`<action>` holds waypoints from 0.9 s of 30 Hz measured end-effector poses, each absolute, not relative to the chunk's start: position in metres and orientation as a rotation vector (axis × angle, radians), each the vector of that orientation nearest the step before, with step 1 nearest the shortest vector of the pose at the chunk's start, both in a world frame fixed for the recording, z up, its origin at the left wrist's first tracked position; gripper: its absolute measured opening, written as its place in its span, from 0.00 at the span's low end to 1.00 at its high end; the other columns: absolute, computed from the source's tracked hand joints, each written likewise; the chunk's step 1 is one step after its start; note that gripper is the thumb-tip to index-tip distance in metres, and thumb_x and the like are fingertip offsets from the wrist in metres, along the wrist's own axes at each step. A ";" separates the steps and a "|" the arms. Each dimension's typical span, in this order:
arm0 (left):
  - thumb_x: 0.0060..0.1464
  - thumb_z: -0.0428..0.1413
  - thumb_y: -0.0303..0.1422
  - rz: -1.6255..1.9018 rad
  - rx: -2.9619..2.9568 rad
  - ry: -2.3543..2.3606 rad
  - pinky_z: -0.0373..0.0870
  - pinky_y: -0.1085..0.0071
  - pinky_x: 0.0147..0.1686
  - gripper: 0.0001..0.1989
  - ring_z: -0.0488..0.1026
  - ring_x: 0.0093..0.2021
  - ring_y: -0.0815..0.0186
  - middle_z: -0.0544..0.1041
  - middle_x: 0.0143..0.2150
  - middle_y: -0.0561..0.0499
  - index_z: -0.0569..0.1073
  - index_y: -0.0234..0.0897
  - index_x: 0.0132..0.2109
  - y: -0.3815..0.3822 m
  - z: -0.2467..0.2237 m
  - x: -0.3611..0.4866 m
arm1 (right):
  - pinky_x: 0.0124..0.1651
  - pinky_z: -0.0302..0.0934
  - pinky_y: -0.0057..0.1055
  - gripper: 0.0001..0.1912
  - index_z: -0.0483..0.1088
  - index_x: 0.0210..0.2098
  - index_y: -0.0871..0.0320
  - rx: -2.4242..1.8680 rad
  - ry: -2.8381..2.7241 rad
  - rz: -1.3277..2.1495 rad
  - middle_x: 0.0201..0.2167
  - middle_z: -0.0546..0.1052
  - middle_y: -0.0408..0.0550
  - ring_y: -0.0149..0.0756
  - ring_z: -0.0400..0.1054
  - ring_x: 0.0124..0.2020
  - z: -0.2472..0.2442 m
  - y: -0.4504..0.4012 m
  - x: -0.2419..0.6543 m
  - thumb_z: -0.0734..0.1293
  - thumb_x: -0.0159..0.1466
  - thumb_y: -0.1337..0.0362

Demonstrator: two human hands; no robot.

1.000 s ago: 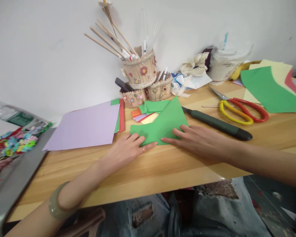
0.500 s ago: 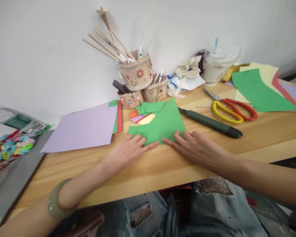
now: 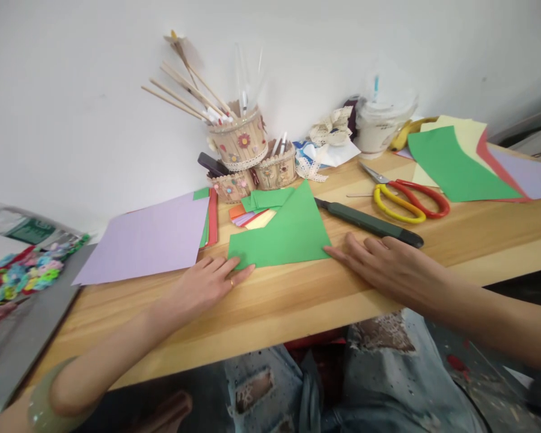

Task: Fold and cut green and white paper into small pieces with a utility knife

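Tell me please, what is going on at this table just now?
A person has both bare hands at a piece of green paper on the wooden table. The left hand touches its lower left corner, and the right hand has a fingertip at its lower right corner. A dark-handled tool and scissors lie beyond the right hand; a lilac sheet lies to the left.
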State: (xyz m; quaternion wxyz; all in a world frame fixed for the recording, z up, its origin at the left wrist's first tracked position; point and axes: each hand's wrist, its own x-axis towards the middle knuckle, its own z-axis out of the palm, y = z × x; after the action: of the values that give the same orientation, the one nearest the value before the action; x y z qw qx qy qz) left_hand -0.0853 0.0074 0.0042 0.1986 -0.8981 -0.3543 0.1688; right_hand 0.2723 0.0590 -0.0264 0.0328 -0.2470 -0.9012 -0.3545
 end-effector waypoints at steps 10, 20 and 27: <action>0.65 0.40 0.24 0.140 -2.688 -1.352 0.67 0.62 0.49 0.22 0.69 0.51 0.58 0.70 0.56 0.41 0.60 0.39 0.64 -0.015 -0.001 -0.112 | 0.28 0.51 0.34 0.29 0.64 0.58 0.59 -0.709 -2.735 -1.123 0.41 0.75 0.55 0.39 0.63 0.32 -0.028 0.062 0.276 0.55 0.58 0.79; 0.58 0.41 0.17 -0.317 -2.543 -1.205 0.69 0.70 0.32 0.20 0.71 0.37 0.64 0.79 0.36 0.49 0.73 0.38 0.30 -0.003 0.032 -0.102 | 0.27 0.53 0.33 0.29 0.58 0.61 0.62 -0.725 -2.696 -0.861 0.43 0.76 0.53 0.35 0.66 0.30 -0.024 0.064 0.283 0.56 0.59 0.78; 0.58 0.41 0.18 -0.392 -2.847 -0.835 0.71 0.64 0.50 0.20 0.71 0.52 0.63 0.80 0.42 0.49 0.76 0.38 0.41 0.057 0.032 -0.035 | 0.43 0.61 0.40 0.24 0.54 0.61 0.70 -1.142 -2.509 -0.622 0.47 0.73 0.61 0.47 0.66 0.48 -0.002 0.087 0.303 0.52 0.69 0.64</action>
State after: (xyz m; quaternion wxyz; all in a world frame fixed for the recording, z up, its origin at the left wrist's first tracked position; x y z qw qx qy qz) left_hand -0.0345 0.0571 0.0318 0.0745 -0.9487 -0.2782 -0.1305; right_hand 0.3027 0.0869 -0.0019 0.1572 -0.3991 -0.8768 -0.2175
